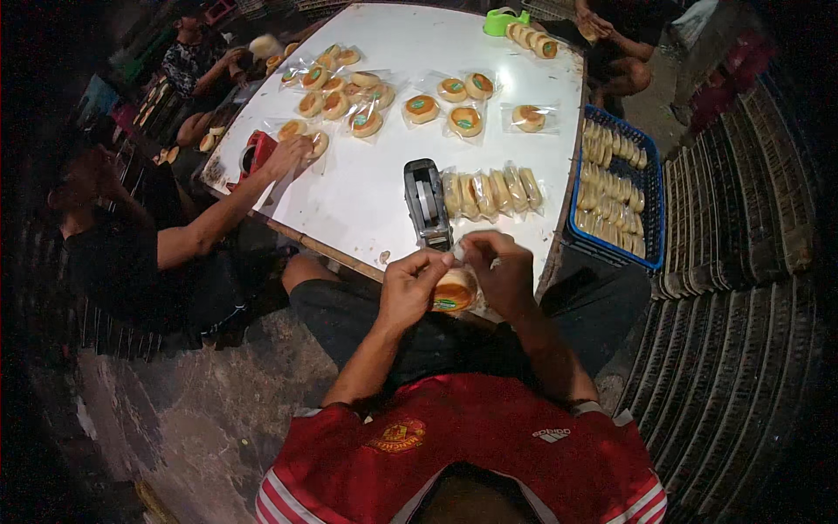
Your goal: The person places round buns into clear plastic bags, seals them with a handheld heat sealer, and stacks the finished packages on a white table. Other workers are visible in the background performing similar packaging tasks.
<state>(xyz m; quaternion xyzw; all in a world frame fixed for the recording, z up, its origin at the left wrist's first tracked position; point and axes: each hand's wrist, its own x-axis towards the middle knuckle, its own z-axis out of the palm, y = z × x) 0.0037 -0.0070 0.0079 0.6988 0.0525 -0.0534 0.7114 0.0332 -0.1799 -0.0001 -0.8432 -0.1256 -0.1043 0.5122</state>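
Between my hands, at the near edge of the white table (pixel 366 216), is a round browned pastry (pixel 454 289) with a green label, in clear plastic. My left hand (pixel 414 278) pinches the wrapper's gathered end between thumb and forefinger. My right hand (pixel 501 268) has its fingertips on the same gathered plastic, just above the pastry. Directly beyond my hands a black tape dispenser (pixel 425 200) stands on the table. Touching or close to its right side, a row of wrapped pastries (pixel 492 192) stands on edge. Farther back lie several labelled pastries in clear bags (pixel 421 109).
A blue plastic crate (pixel 660 216) of pastries stands right of the table. At left, a co-worker's hand (pixel 291 156) touches a bagged pastry beside a red tape dispenser (pixel 257 154). A green dispenser (pixel 504 21) is at the far edge. Stacked trays (pixel 733 203) stand at right.
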